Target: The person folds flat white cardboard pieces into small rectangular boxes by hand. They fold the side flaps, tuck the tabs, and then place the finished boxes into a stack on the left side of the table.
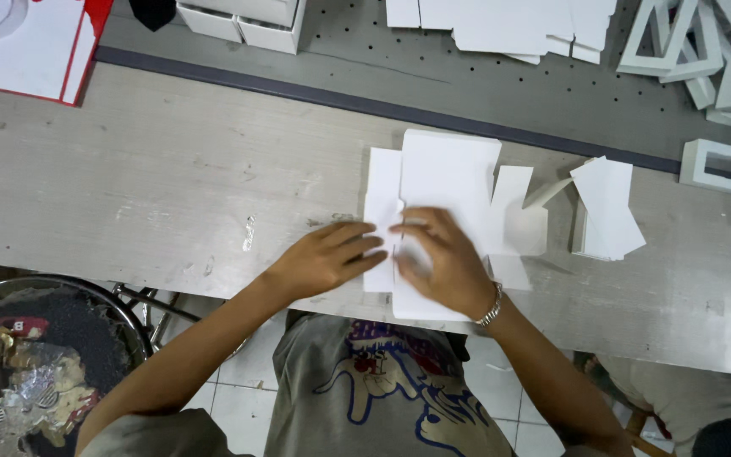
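A flat white cardboard box blank [450, 182] with side flaps lies on the pale wooden table [154, 178] in front of me. My left hand [327, 256] rests on its left flap, fingers pointing right. My right hand [442, 258], with a metal bracelet at the wrist, presses down on the blank's near middle part, fingertips meeting those of the left hand. Both hands lie flat on the card; neither lifts it.
A partly folded white box [607, 207] stands just right of the blank. Finished white box frames [717, 51] and flat blanks [501, 21] lie on the grey perforated surface behind. A red-edged tray [31, 46] sits far left. A bin of scraps [31, 372] stands below left.
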